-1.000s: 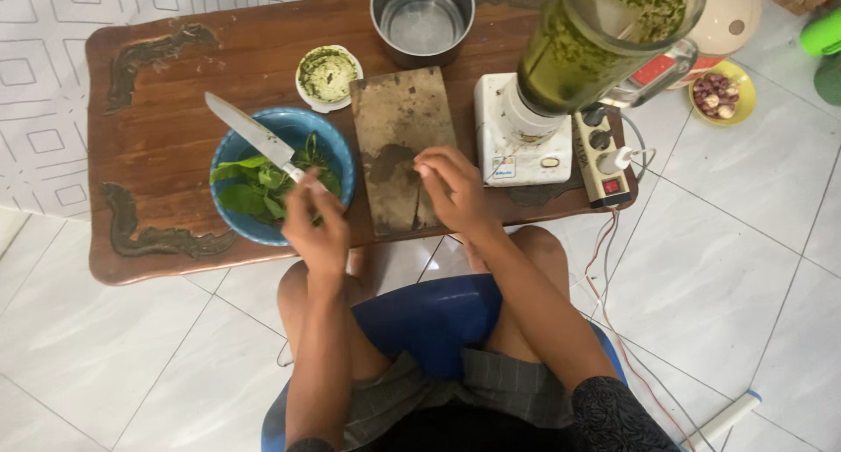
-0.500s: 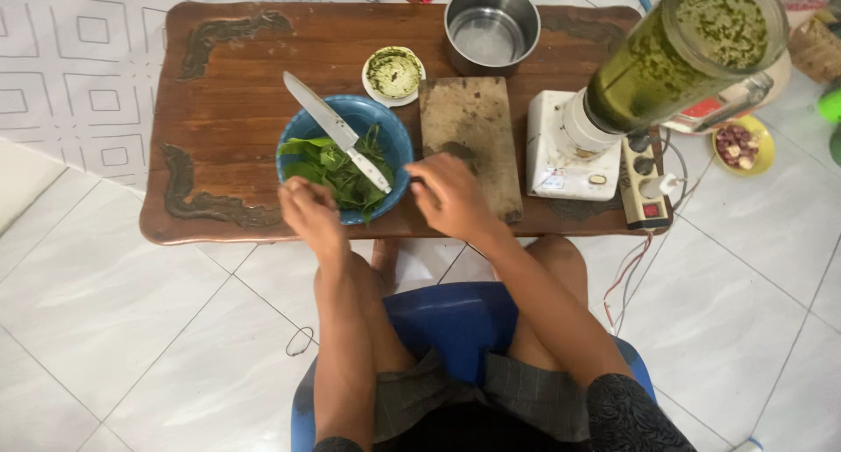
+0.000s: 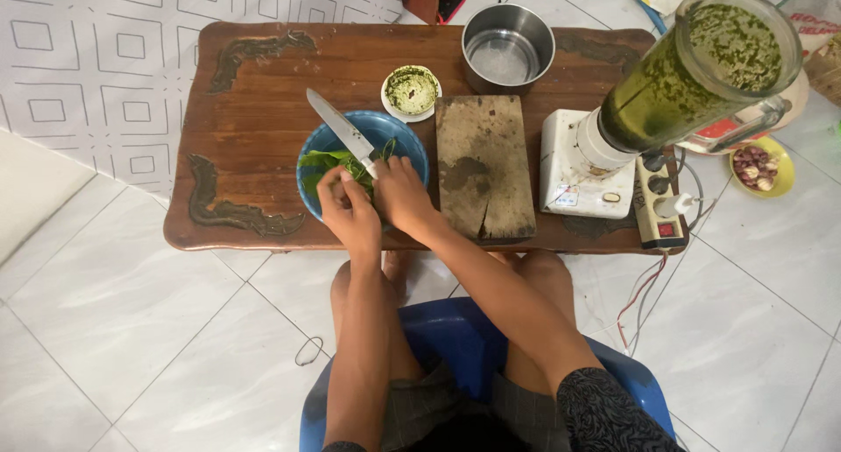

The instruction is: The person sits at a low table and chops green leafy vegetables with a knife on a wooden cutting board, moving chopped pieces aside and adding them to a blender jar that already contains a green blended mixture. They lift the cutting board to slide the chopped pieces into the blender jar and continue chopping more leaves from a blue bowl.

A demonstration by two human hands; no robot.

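Both hands moved together into blue bowl (image 3: 320, 145): L hand (image 3: 350, 208) & R hand (image 3: 403, 194) pinching green leaves (image 3: 320, 165).

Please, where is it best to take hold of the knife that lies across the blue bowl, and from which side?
Grip the knife by its handle end, which sits at the bowl's near right, under the right hand. Come from the person's side: the bare blade points up-left, away from the body, over the rim, so fingers likely stay behind the edge.

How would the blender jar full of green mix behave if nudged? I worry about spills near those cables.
The blender jar looks tall, nearly full and lidless, so it is probably top-heavy and apt to slop. Its white base looks broad, so sliding seems likelier than tipping.
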